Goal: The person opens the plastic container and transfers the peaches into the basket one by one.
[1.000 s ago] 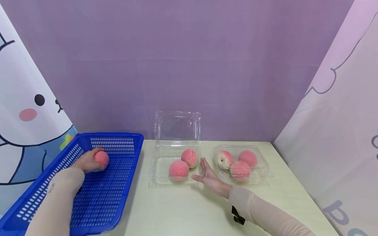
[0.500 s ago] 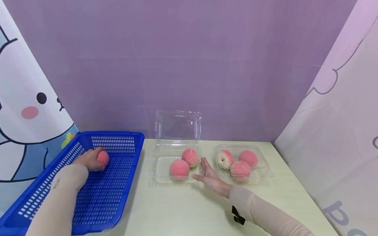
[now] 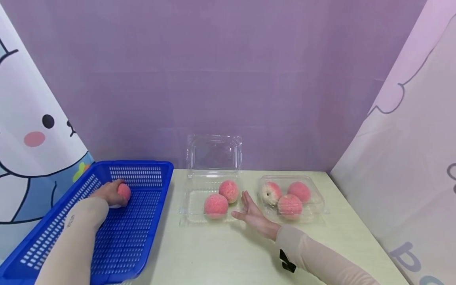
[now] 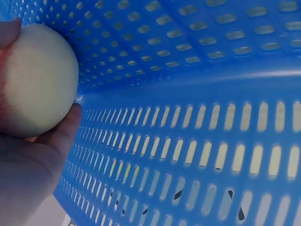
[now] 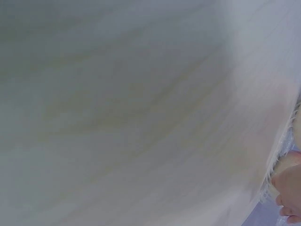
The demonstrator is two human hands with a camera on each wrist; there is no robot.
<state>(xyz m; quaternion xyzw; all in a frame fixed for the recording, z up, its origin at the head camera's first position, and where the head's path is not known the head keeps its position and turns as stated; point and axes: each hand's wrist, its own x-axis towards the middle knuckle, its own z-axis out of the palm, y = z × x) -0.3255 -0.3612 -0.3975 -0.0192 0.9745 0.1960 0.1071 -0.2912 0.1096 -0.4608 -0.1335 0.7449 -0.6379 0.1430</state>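
Inside the blue basket (image 3: 153, 233), near its far left corner, my left hand (image 3: 109, 194) grips a pink peach (image 3: 124, 191). The left wrist view shows the peach's (image 4: 42, 80) pale side between thumb and fingers, close by the slotted basket wall. My right hand (image 3: 257, 217) rests with fingers extended at the right side of a clear plastic clamshell box (image 3: 195, 200), whose lid stands raised. Two peaches lie in that box, one at the front (image 3: 216, 206) and another (image 3: 228, 190) behind it. Only part of the right hand (image 5: 290, 190) shows in the right wrist view.
Right of my right hand, a second clear clamshell box (image 3: 315, 201) has its lid down over three peaches. Both boxes stand on a pale table (image 3: 199, 253). A purple backdrop (image 3: 228, 79) rises behind, with printed cloths at either side.
My left hand has shifted slightly right with the peach, its fingers now covering more of it. My right hand and both boxes have stayed in place.
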